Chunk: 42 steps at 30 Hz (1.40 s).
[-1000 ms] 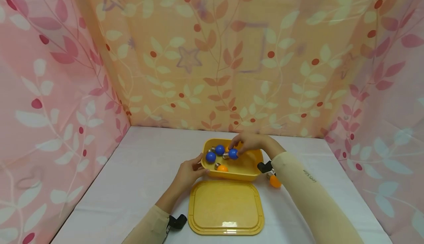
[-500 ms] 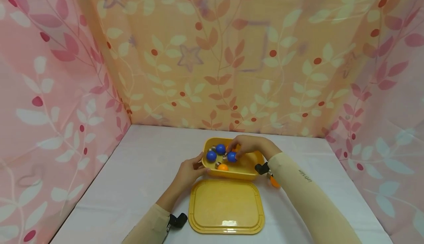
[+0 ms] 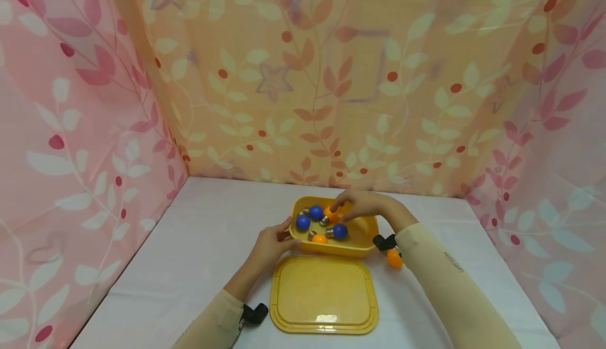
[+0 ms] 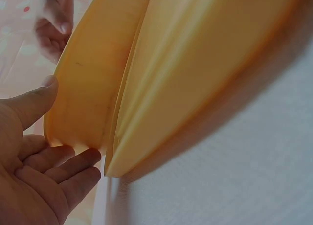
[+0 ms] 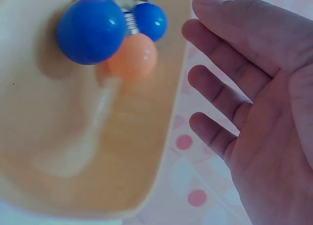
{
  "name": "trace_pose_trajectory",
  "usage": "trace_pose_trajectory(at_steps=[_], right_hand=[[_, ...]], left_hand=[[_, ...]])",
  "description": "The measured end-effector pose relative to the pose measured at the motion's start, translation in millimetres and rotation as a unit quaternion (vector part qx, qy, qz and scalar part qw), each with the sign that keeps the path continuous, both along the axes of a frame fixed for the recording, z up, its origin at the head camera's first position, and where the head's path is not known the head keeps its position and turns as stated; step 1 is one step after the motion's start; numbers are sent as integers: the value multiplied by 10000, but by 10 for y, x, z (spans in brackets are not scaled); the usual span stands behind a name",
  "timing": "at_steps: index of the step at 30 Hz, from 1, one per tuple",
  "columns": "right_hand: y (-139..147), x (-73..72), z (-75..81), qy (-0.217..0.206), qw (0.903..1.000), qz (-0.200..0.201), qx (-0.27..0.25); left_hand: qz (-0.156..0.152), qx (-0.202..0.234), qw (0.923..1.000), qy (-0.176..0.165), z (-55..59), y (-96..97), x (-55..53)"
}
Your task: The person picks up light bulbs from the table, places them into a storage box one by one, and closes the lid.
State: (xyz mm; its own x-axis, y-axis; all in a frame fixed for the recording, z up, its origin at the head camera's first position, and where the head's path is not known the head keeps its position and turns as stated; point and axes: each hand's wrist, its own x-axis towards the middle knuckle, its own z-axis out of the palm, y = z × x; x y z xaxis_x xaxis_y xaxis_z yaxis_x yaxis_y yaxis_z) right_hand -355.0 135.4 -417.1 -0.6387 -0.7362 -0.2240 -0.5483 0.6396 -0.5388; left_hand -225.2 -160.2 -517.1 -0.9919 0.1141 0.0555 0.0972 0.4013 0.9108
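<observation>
My left hand [image 3: 269, 245] holds the left end of a yellow plastic container [image 3: 364, 241], thumb and fingertips against its outer walls in the left wrist view. Above the container's back right part is my right hand [image 3: 363, 203], fingers loosely extended. It holds nothing in the right wrist view. Inside lie three blue light bulbs with metal screw bases, one near the front [image 3: 340, 231], with two orange bulbs, one at the back [image 3: 330, 214]. Another orange bulb [image 3: 394, 259] lies on the table right of the container, partly hidden by the right wrist's camera.
A flat yellow lid [image 3: 324, 295] lies in front of the container on the white-covered table [image 3: 189, 254]. Patterned cloth walls [image 3: 265, 128] close in the back and both sides.
My right hand has let go of a blue bulb, now lying nearer the container's front, and has lifted slightly away. The left hand keeps its place on the container.
</observation>
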Motion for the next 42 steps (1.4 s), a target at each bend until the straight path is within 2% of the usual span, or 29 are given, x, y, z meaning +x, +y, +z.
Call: trace_pose_trajectory(at_steps=[9,15,20,26,36,42], right_hand=[[328,269,184,472,9956,-380,-711],[489,452,206,887,9888,-809,-883],[580,586,199,1164,9830,-976,-1033],[710,740,122,1411,9731,-1282,-1296],[963,1013,-109,1510,9568,-1904,-1595],[1107,1100,-248,1568,9487,-2067,-1809]], left_hand=[[-28,124,9999,11,3,6,-4],[-39,111,9999,63,-36,2,-4],[-22,135,9999,46,-48,-1,-5],[52,31,10000,1,-36,11,-2],[20,-39,10000,60,-36,27,7],[-3,-6,10000,41,-35,21,0]])
